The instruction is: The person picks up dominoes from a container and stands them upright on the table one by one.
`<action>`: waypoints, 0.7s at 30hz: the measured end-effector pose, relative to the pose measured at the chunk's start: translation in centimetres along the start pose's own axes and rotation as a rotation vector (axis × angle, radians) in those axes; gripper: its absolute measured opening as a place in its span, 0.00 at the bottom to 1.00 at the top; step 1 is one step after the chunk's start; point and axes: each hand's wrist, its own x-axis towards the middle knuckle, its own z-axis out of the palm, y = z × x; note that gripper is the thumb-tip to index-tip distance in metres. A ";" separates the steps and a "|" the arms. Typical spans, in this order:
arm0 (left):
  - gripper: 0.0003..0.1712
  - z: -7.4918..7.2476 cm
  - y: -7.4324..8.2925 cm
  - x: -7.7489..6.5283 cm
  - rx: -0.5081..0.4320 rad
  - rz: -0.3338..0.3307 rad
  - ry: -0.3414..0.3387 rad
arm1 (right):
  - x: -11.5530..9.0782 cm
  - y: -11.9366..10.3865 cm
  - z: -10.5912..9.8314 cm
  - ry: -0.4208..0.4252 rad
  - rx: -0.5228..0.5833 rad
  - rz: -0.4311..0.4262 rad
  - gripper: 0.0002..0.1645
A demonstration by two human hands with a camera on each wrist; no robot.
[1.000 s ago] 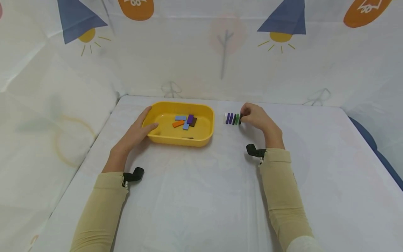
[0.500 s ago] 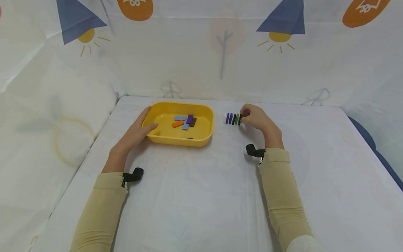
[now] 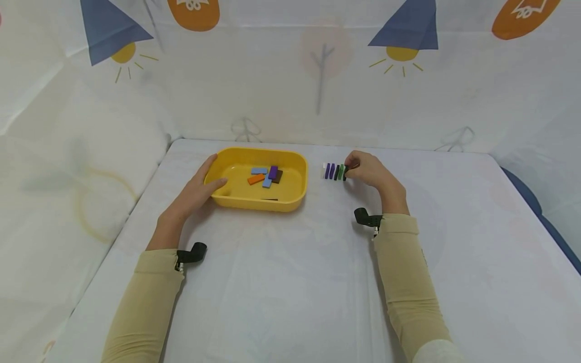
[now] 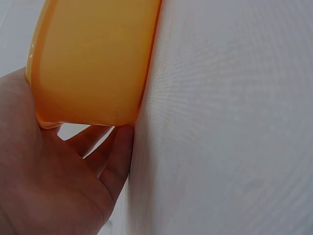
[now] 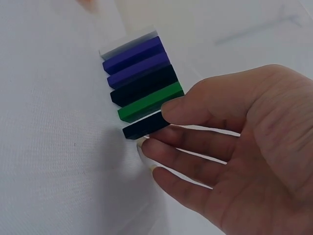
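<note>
A row of standing domino blocks lies right of the yellow tray (image 3: 258, 202): a white domino (image 5: 128, 43), two purple dominoes (image 5: 134, 55), a black domino (image 5: 144, 85) and a green domino (image 5: 150, 102). At the near end in the right wrist view, my right hand (image 3: 373, 169) pinches another black domino (image 5: 145, 126) between thumb and fingers, a narrow gap from the green one. My left hand (image 3: 192, 189) grips the tray's left end, thumb over the rim; in the left wrist view fingertips (image 4: 124, 137) touch the tray's lower edge.
Inside the tray lie several loose dominoes: light blue, an orange domino (image 3: 256, 179), a purple domino (image 3: 273, 172) and a brown domino (image 3: 278, 176). A white cloth covers the table (image 3: 281, 282). Behind it hangs a printed white sheet (image 3: 272, 80).
</note>
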 end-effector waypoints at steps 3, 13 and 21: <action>0.46 0.0 0.0 0.0 0.002 0.003 0.003 | -0.1 -0.1 0.0 -0.006 0.005 0.004 0.20; 0.46 0.0 -0.2 0.0 -0.001 0.009 0.003 | -0.2 -0.2 -0.1 -0.008 0.024 0.008 0.24; 0.45 -0.1 -0.1 -0.1 -0.010 0.021 0.000 | -0.4 -0.4 -0.5 0.045 0.029 -0.041 0.28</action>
